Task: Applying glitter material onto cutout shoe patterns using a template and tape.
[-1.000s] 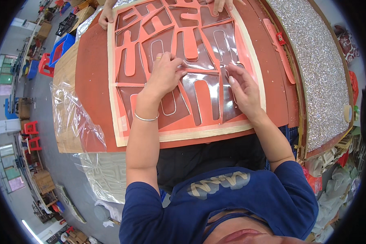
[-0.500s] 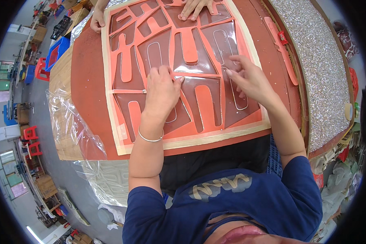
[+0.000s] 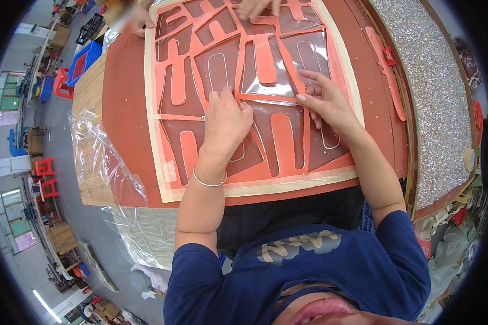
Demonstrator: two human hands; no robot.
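On the table lies an orange cut-out sheet point(image 3: 279, 138) with dark, glossy, see-through panels between its bands and rounded tongues. Fine silvery dotted lines edge several shapes. My left hand point(image 3: 226, 122) rests over the sheet's middle, fingers pinched near the left end of a narrow orange band point(image 3: 271, 98). Whatever its fingertips hold is hidden under them. At the band's right end hovers my right hand point(image 3: 331, 103), its thumb tip close to the band and its fingers apart, with nothing visible in them.
Another person's hand point(image 3: 257, 7) is over the sheet's far part; their other hand point(image 3: 143, 19) is at its far left corner. Cream tape point(image 3: 276, 186) borders the sheet. Crumpled clear plastic point(image 3: 100, 151) lies left, a glittery silver panel point(image 3: 439, 108) right. A blue crate point(image 3: 85, 62) stands far left.
My right hand has come down and left, bringing its thumb to the orange band. My left hand stays pinched near the same spot. The other person's far hand has lifted and blurred. The view shifted slightly.
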